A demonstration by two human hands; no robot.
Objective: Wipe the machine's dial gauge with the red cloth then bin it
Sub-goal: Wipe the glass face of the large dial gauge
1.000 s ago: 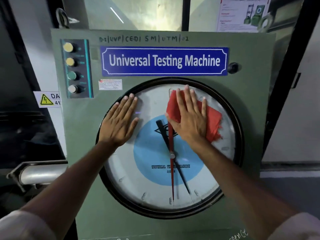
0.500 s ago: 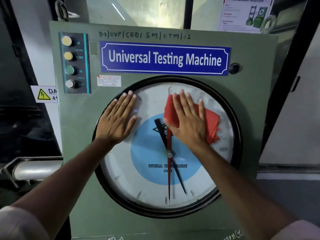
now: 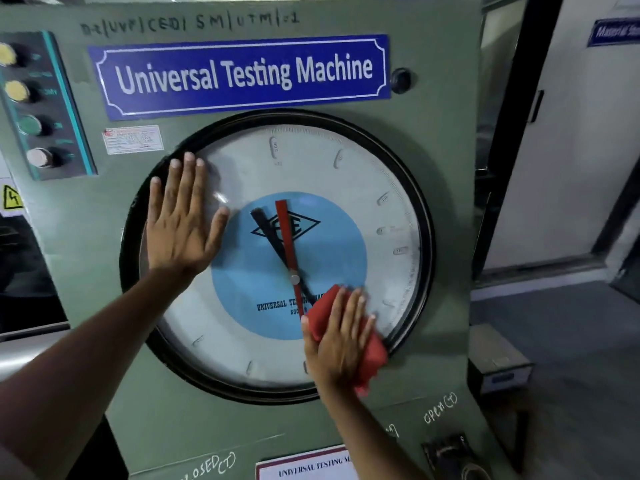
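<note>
Button panel point(image 3: 41, 105), far left: four round buttons in a column, two yellow, one green, one white, on the green machine point(image 3: 433, 168). Warning sticker point(image 3: 12, 199) below it, cut by the frame edge. Blue nameplate point(image 3: 242, 76), upper centre: "Universal Testing Machine". Small label point(image 3: 133, 139) under its left end.

Left hand point(image 3: 181, 223): flat on the left part of the gauge point(image 3: 346, 174), fingers point(image 3: 188, 181) straight and close together, thumb out to the right, holding nothing.

Gauge, centre: black rim, white face, blue centre disc, red pointer point(image 3: 287, 237) and black pointer point(image 3: 268, 233).

Right hand point(image 3: 337, 341): flat on the lower right of the gauge, fingers slightly spread, pressing the cloth point(image 3: 372, 356) against the glass. Cloth, red, bunched, overlapping the rim at its lower right.

Knob point(image 3: 400, 80), right of the nameplate.
</note>
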